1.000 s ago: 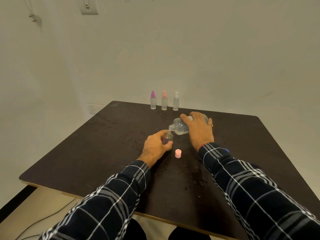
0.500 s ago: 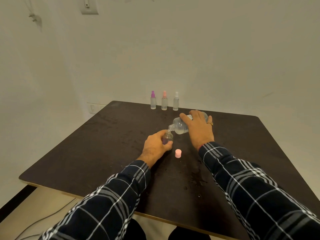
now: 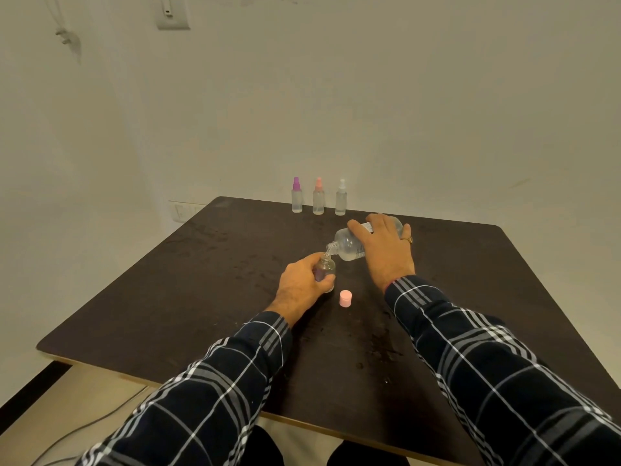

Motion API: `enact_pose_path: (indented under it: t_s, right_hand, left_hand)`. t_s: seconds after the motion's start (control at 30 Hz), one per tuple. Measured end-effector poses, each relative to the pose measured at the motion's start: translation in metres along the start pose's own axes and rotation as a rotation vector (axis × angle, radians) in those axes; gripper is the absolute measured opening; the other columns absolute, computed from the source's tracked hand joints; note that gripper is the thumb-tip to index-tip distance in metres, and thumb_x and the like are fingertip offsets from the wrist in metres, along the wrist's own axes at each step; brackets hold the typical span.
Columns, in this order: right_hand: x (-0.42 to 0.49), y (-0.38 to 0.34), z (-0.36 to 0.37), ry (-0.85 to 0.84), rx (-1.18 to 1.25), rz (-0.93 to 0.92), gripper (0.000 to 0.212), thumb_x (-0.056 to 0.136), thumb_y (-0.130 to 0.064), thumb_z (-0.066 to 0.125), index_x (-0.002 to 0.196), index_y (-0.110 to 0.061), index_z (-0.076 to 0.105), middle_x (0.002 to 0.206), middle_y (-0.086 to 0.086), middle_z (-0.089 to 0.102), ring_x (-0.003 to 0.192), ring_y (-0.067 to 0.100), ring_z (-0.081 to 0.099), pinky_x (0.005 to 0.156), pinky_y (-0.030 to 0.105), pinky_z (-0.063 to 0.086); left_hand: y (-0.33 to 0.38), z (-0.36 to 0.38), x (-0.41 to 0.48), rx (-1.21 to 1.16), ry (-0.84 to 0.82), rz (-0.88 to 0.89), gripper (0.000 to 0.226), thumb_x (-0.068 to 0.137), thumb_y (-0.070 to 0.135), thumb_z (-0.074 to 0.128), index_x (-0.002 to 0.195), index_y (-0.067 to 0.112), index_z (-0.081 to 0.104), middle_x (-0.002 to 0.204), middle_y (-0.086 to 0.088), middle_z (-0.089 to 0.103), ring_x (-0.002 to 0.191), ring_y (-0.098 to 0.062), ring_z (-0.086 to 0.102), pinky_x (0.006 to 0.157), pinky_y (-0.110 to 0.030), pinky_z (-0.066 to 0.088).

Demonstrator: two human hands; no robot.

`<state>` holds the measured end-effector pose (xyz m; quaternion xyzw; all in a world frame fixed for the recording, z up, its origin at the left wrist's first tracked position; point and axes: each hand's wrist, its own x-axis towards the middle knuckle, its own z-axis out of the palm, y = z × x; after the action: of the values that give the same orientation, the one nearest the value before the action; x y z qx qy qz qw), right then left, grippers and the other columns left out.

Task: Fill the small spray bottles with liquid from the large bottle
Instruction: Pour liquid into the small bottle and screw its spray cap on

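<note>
My right hand [image 3: 386,250] grips the large clear bottle [image 3: 349,245], tipped on its side with its open neck pointing left and down. The neck sits right over the mouth of a small open bottle [image 3: 325,268] standing on the dark table [image 3: 201,280]. My left hand [image 3: 302,284] is curled round that small bottle from the left. A pink cap [image 3: 345,298] lies on the table just in front of the hands. The small bottle's lower part is hidden by my fingers.
Three capped small spray bottles stand in a row at the table's far edge: purple top [image 3: 296,196], pink top [image 3: 318,197], white top [image 3: 340,198]. The wall is close behind them. Wet spots mark the table near the front right. A cable lies on the floor at left.
The large bottle's rear end has risen a little, so its neck tilts more steeply onto the small bottle. My left hand and the pink cap have stayed put.
</note>
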<state>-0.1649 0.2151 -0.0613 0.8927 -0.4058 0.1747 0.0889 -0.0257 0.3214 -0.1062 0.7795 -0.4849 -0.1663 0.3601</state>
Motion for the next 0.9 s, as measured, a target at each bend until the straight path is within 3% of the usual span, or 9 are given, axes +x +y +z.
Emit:
enact_pose_path:
  t_s: [0.9]
  right_hand:
    - [0.0012,0.0006,-0.0005,0.018,-0.023,-0.020,0.073,0.087,-0.018,0.072,0.146,-0.035,0.032,0.148,0.010,0.031,0.143,0.032,0.022,0.113,0.068,0.014]
  left_hand:
    - [-0.0022,0.0015,0.0009,0.000,0.020,0.029,0.045,0.091,0.031,0.071,0.134,0.028,0.058,0.117,0.004,0.070,0.105,-0.014,0.064,0.100,-0.036,0.053]
